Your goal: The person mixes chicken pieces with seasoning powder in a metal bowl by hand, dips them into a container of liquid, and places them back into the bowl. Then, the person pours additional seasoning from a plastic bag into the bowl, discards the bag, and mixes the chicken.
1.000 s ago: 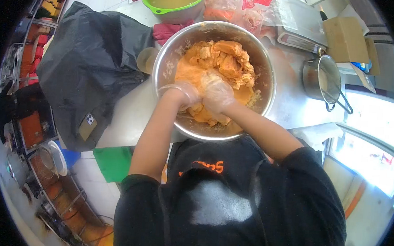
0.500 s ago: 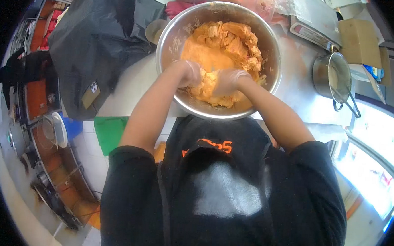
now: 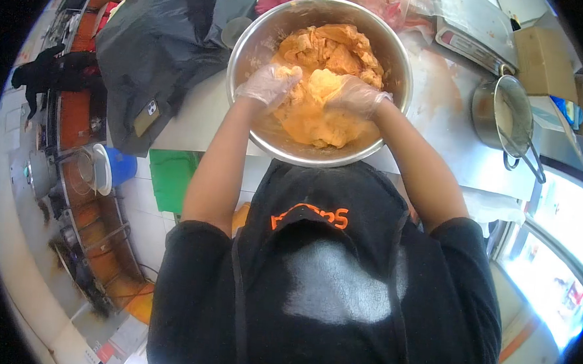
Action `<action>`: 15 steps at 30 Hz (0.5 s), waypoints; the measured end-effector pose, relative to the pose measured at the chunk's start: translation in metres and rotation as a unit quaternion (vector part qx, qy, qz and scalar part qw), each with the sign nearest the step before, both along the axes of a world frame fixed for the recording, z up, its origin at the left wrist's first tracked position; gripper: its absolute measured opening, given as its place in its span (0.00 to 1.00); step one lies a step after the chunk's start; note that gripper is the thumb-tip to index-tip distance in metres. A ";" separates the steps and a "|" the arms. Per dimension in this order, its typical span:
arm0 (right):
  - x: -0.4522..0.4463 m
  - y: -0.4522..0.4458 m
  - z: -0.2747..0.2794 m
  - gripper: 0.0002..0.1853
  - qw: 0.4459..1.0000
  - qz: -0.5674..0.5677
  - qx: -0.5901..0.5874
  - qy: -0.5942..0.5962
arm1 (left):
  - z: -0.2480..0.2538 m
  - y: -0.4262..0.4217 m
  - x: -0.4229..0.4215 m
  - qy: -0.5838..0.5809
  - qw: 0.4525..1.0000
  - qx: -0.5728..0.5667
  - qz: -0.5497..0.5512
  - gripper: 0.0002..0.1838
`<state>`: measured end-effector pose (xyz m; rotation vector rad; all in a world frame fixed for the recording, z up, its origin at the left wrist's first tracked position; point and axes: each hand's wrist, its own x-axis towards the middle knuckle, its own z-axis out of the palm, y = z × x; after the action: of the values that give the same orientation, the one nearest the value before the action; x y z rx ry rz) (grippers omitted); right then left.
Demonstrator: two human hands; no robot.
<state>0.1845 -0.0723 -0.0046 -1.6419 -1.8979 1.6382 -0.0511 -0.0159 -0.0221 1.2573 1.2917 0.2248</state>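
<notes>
A large steel bowl (image 3: 240, 54) holds chunks of orange-coated meat (image 3: 335, 46), which look like marinated chicken, in a thick orange coating. Both hands wear clear plastic gloves and work inside it. My left hand (image 3: 267, 86) is closed at the left of the bowl, with a coated lump at its fingertips. My right hand (image 3: 360, 97) grips a yellowish-orange coated piece (image 3: 325, 86) near the middle. More coated meat lies beneath the hands and along the far side. The exact shape of each held piece is partly hidden by fingers and coating.
The bowl stands on a steel counter (image 3: 439, 134). A pot (image 3: 483, 113) with utensils, a scale (image 3: 473, 43) and a cardboard box (image 3: 541, 63) are right. Black plastic (image 3: 160, 50) with a phone (image 3: 146, 117) lies left. Another person (image 3: 66, 71) is at far left.
Both hands have risen from the near part of the mix and moved apart, lifting coated pieces. The camera view has shifted slightly.
</notes>
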 end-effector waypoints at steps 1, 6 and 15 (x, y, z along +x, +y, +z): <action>-0.002 -0.002 0.011 0.23 0.996 0.026 0.007 -0.080 | 0.007 -0.007 0.000 0.062 0.990 0.115 -0.052 0.19; -0.014 -0.005 -0.028 0.20 0.985 -0.024 0.123 -0.118 | 0.000 -0.023 0.005 0.320 0.891 0.316 -0.063 0.22; -0.018 -0.004 -0.013 0.19 0.961 -0.011 0.257 -0.098 | -0.009 -0.035 -0.002 0.338 0.813 0.470 -0.069 0.19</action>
<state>0.1664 -0.0763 -0.0171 -1.6246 -2.1452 0.8806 -0.0529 -0.0510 -0.0309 2.4325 1.7556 0.3499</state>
